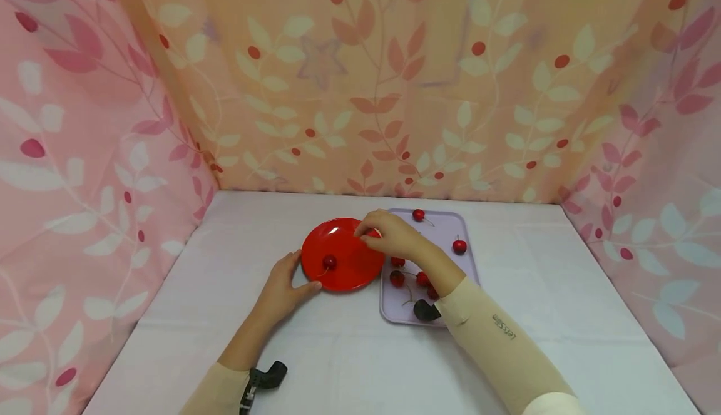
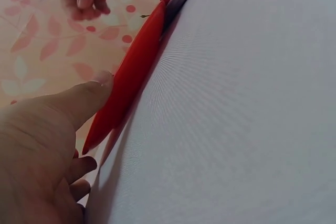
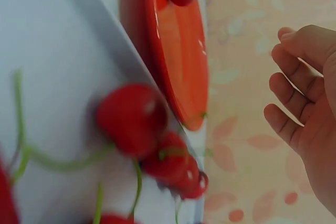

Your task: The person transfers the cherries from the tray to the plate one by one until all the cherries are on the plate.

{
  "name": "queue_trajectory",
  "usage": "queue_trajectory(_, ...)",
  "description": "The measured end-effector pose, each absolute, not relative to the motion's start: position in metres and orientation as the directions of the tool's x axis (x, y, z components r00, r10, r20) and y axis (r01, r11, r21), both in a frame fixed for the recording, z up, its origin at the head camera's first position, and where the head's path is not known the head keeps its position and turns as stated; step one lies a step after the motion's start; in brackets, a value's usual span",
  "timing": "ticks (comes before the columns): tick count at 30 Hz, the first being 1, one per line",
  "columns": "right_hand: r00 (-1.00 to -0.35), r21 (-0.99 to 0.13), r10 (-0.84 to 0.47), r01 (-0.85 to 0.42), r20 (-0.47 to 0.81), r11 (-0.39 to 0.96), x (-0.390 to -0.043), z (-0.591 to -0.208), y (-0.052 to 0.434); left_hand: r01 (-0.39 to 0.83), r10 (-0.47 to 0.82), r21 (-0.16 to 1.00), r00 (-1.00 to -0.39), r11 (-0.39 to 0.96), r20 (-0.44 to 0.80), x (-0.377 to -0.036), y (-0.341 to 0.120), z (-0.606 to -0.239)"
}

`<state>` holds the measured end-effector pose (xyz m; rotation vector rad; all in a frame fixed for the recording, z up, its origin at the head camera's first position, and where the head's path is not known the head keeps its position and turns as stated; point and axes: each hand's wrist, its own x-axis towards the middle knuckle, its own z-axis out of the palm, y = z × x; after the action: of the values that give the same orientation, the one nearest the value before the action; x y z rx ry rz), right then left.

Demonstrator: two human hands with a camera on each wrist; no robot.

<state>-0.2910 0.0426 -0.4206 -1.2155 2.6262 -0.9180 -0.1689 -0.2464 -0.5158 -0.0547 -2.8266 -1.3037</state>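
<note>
A shiny red plate (image 1: 355,271) lies on the white cloth, with one dark red cherry (image 1: 329,262) on it. At the plate's left and near rim, my left hand (image 1: 281,293) holds the edge between thumb and fingers; the left wrist view shows the thumb (image 2: 102,85) against the rim. Above the plate's right side hovers my right hand (image 1: 394,233), its fingers loosely bent. Nothing shows between those fingers (image 3: 286,90) in the right wrist view. Several stemmed cherries (image 3: 131,119) lie on the pale purple tray (image 1: 442,233); my right forearm hides part of it.
The tray stands just right of the plate, close to its rim. A lone cherry (image 1: 418,215) lies near the tray's far edge and another cherry (image 1: 459,246) by its right side. Patterned cloth walls (image 1: 360,89) enclose the white-covered table (image 1: 281,215) at the back and both sides.
</note>
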Motion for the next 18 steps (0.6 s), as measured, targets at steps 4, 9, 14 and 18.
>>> queue_trajectory(4, -0.7, -0.602, -0.694, -0.63, 0.167, 0.49, -0.279, -0.414, 0.07, 0.072, 0.034, 0.746, -0.997, 0.662, 0.065, -0.172, -0.247, -0.517)
queue_trajectory(9, -0.73, -0.606, -0.647, -0.622, 0.22, 0.496, -0.259, -0.411, 0.102, 0.094, 0.049, 0.742, -0.995, 0.663, 0.082, -0.175, -0.247, -0.519)
queue_trajectory(14, -0.754, -0.599, -0.607, -0.614, 0.251, 0.514, -0.239, -0.418, 0.128, 0.111, 0.062, 0.74, -0.994, 0.663, 0.093, -0.175, -0.246, -0.521)
queue_trajectory(18, -0.754, -0.596, -0.594, -0.622, 0.282, 0.507, -0.225, -0.425, 0.144, 0.117, 0.066, 0.734, -0.993, 0.669, 0.099, -0.175, -0.247, -0.522)
